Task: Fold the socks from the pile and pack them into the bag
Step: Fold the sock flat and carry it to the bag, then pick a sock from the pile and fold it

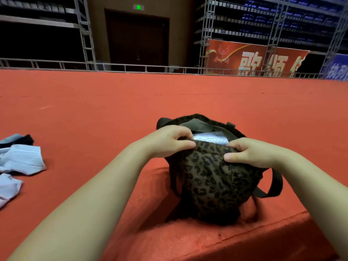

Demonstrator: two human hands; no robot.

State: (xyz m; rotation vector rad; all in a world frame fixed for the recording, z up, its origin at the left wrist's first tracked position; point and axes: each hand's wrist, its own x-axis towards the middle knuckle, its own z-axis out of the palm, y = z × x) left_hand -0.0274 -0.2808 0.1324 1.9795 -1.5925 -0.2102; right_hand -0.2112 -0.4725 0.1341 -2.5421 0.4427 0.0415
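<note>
Red carpet [113, 102] covers the whole platform, step edge near the camera; leopard bag [212, 178] sits upright near that edge, mouth open, dark strap [273, 187] looping off its right side; left hand [169, 141] pinches the near rim at its left end, thumb outside, fingers curled over into the opening; right hand [250, 153] grips the same rim at the right, thumb flat on the outer fabric; pale socks [20, 162] lie loose far left on the carpet, well apart from the bag; white folded item [211, 138] shows inside the bag, between the hands; can't tell what it is.
</note>
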